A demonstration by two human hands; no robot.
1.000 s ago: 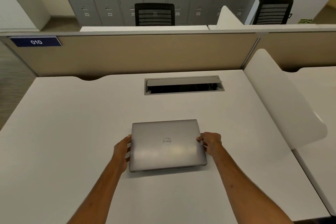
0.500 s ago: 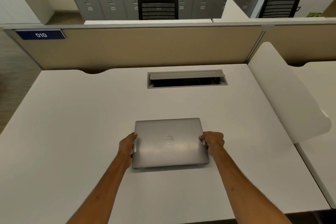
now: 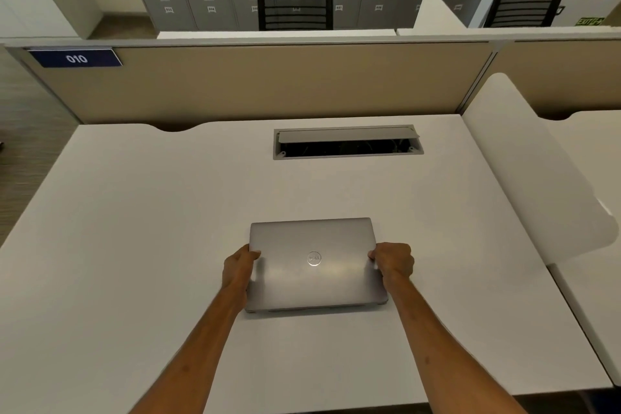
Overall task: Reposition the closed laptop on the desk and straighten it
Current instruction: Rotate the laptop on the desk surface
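Note:
A closed silver laptop (image 3: pixel 312 276) with a round logo lies flat on the white desk (image 3: pixel 141 239), near the front middle. Its edges run almost parallel to the desk's front edge. My left hand (image 3: pixel 239 266) grips the laptop's left side, thumb on the lid. My right hand (image 3: pixel 394 262) grips the right side, with its fingers curled over the edge. Both forearms reach in from the bottom of the view.
An open grey cable hatch (image 3: pixel 347 143) sits in the desk behind the laptop. A beige partition (image 3: pixel 268 81) with a blue "010" label (image 3: pixel 75 58) closes the back. A white divider panel (image 3: pixel 531 178) stands at the right edge. Black chairs and grey lockers stand beyond.
The laptop has turned slightly, so its edges sit squarer to the desk. Both hands have tightened their hold on its sides, and the camera has tilted down.

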